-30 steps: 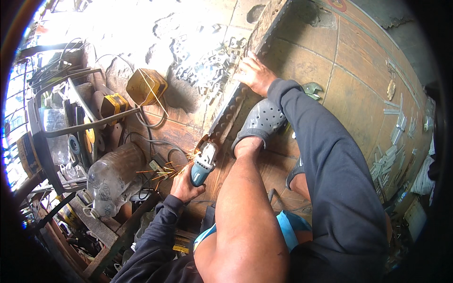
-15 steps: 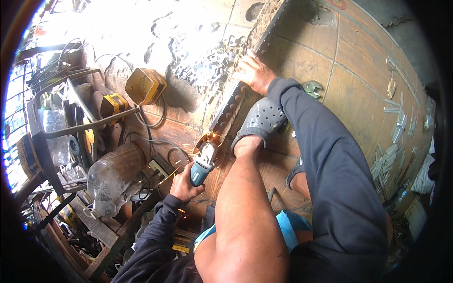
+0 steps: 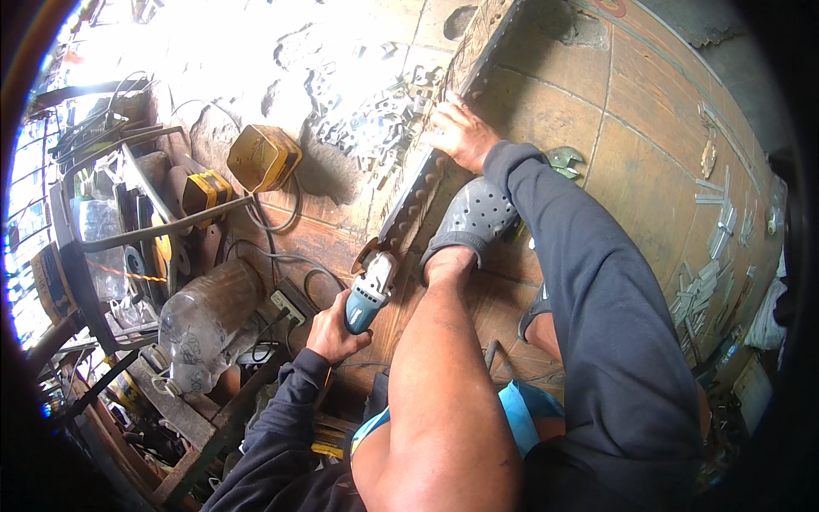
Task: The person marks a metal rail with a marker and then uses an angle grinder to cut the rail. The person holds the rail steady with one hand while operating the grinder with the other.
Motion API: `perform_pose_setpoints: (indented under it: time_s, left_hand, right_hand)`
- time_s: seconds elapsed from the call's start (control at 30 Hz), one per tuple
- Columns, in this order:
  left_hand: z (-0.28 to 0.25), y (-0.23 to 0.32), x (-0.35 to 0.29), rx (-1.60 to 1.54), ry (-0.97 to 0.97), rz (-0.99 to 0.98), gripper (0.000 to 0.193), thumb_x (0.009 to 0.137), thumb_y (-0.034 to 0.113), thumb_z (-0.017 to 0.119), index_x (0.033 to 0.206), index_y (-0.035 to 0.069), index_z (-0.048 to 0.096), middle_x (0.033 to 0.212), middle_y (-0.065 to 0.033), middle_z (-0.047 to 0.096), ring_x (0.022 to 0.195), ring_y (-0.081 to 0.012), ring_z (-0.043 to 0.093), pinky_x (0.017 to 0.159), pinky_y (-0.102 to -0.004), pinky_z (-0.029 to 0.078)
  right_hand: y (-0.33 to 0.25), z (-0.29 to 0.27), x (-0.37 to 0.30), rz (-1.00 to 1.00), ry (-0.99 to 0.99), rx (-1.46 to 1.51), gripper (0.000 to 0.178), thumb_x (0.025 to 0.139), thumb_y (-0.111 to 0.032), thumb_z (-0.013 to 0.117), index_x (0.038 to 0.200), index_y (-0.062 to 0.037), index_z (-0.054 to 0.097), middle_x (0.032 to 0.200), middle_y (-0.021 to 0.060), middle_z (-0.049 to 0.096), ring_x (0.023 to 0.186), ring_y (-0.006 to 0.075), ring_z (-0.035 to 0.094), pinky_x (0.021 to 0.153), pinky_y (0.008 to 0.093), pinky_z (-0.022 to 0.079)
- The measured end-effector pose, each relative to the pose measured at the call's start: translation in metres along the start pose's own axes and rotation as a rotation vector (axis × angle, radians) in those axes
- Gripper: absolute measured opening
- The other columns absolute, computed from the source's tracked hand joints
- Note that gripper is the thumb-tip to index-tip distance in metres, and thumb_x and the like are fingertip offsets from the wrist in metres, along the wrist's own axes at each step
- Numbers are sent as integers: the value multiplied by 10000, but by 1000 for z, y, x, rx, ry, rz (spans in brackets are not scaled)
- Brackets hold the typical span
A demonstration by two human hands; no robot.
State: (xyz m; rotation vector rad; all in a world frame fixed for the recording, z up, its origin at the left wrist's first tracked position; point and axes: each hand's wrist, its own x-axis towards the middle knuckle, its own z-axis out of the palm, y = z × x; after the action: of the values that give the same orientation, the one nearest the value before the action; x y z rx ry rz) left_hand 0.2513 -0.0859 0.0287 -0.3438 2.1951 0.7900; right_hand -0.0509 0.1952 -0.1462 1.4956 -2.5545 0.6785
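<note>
Blue-and-silver angle grinder, tilted, just beside the near end of a long brown-and-black bar lying diagonally.

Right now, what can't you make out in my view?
In the head view:
Blue-and-silver angle grinder: rear hidden by the left hand.
Long rusty-brown bar: far end cut off by the picture's top edge.
Green metal tool: partly covered by the dark fabric sleeve.
Small shiny metal pieces: washed out by glare.
</note>
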Motion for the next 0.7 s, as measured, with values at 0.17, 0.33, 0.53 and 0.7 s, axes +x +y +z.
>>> perform_pose_setpoints:
  time_s: [0.17, 0.33, 0.53, 0.7]
  left_hand:
    - [0, 1, 1, 15, 6, 8, 902, 656, 312, 805, 1418, -20, 455, 1016, -329, 706, 996, -485, 703, 893, -498, 566]
    - [4, -8, -1, 31, -22, 1, 871, 670, 274, 815, 1412, -25, 469, 1053, -319, 709, 1036, -464, 706, 888, -484, 563]
    - [9, -15, -6, 9, -19, -1, 880, 657, 313, 798, 1403, -23, 473, 1029, -329, 703, 998, -480, 705, 888, -489, 564]
    - [10, -7, -7, -6, -15, 8, 876, 658, 290, 795, 1403, -27, 462, 1031, -338, 698, 995, -478, 706, 885, -486, 565]
  right_hand:
    - [1, 0, 0, -13, -8, -12, 300, 923, -176, 564, 1182, -154, 713, 1194, 135, 619, 1287, 323, 527, 1250, 567, 263]
    - [2, 2, 0, -20, 29, -37, 287, 920, -174, 567, 1168, -154, 711, 1192, 126, 619, 1287, 316, 527, 1252, 564, 260]
    - [2, 2, 0, -16, 5, -49, 281, 920, -173, 569, 1163, -161, 709, 1212, 114, 620, 1294, 312, 523, 1247, 571, 262]
    - [1, 1, -3, -19, -18, -51, 285, 928, -182, 561, 1174, -169, 704, 1228, 117, 621, 1301, 316, 516, 1245, 574, 259]
